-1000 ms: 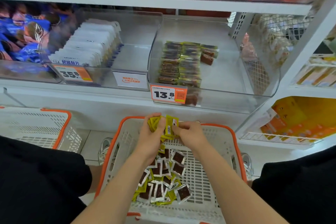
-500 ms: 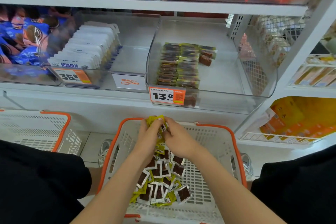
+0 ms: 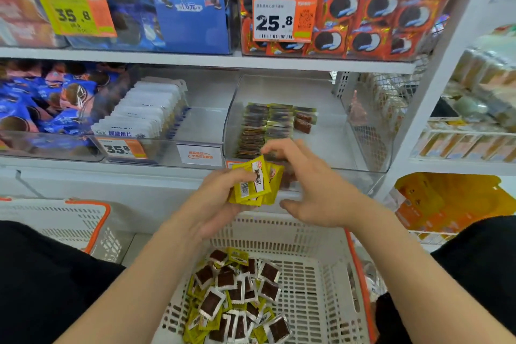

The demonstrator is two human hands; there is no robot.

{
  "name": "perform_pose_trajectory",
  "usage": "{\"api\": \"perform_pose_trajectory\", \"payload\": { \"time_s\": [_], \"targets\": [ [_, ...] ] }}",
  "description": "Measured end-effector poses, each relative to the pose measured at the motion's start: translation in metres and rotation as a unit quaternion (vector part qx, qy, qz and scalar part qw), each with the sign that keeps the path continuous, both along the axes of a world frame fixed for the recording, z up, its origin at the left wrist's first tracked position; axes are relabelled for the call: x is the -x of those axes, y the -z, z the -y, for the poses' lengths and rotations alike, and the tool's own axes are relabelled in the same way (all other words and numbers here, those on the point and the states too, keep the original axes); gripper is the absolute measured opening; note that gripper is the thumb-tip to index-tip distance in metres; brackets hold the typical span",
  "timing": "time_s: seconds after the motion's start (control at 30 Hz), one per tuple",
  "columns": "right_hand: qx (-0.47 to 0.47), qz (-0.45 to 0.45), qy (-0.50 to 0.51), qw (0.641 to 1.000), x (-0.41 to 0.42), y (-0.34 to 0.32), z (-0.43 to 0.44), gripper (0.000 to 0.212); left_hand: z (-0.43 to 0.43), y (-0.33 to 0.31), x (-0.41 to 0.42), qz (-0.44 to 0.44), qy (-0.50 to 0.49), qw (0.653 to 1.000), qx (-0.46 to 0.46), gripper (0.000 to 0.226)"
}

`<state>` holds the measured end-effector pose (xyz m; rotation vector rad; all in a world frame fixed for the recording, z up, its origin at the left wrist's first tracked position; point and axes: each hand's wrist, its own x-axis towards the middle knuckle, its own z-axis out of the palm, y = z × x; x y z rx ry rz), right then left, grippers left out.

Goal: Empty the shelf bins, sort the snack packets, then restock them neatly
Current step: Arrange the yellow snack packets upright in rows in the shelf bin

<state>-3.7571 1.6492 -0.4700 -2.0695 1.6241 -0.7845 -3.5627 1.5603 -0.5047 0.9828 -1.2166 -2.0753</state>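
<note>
**Yellow packets over the basket**

The left grip [image 3: 215,201] holds a small stack of yellow packets [image 3: 252,184] above the white basket [image 3: 268,232], where a pile of packets [image 3: 237,296] lies. The right grip [image 3: 315,187] touches the stack's top edge with bent fingers. Behind, neat rows of packets [image 3: 265,126] lie in the clear shelf bin [image 3: 363,131].

Yellow packets [image 3: 252,181] fanned before clear bin [image 3: 360,131]

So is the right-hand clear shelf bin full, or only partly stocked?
Partly stocked. Neat rows of packets cover only the left of the clear bin; its remaining floor is bare.
</note>
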Motion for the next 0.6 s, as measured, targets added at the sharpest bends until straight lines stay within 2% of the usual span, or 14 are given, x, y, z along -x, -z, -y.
{"api": "perform_pose_trajectory", "payload": {
  "time_s": [0.1, 0.2, 0.27, 0.33, 0.43, 0.5, 0.57, 0.6],
  "targets": [
    [0.125, -0.048, 0.003, 0.991, 0.008, 0.001, 0.009, 0.076, 0.003, -0.031, 0.014, -0.022, 0.044, 0.999, 0.012, 0.037],
    [0.169, -0.052, 0.021, 0.984, 0.032, -0.005, 0.021, 0.064, 0.015, -0.053, 0.029, -0.007, 0.071, 0.995, 0.063, 0.040],
    [0.168, -0.075, 0.018, 0.983, 0.043, -0.009, 0.028, 0.059, 0.026, -0.061, 0.042, 0.034, 0.074, 0.990, 0.117, 0.033],
    [0.167, -0.094, 0.010, 0.981, 0.049, -0.013, 0.033, 0.054, 0.035, -0.068, 0.057, 0.073, 0.078, 0.985, 0.137, 0.038],
    [0.160, -0.102, 0.025, 0.981, 0.059, -0.015, 0.044, 0.051, 0.053, -0.073, 0.077, 0.089, 0.087, 0.987, 0.100, 0.045],
    [0.141, -0.100, 0.034, 0.984, 0.068, -0.013, 0.054, 0.050, 0.066, -0.073, 0.086, 0.115, 0.127, 0.980, 0.096, 0.058],
    [0.117, -0.090, 0.040, 0.988, 0.079, -0.007, 0.065, 0.045, 0.079, -0.069, 0.098, 0.201, 0.150, 0.955, 0.162, 0.076],
    [0.101, -0.082, 0.053, 0.990, 0.086, -0.002, 0.071, 0.043, 0.084, -0.066, 0.103, 0.261, 0.136, 0.929, 0.225, 0.082]
  ]
}}
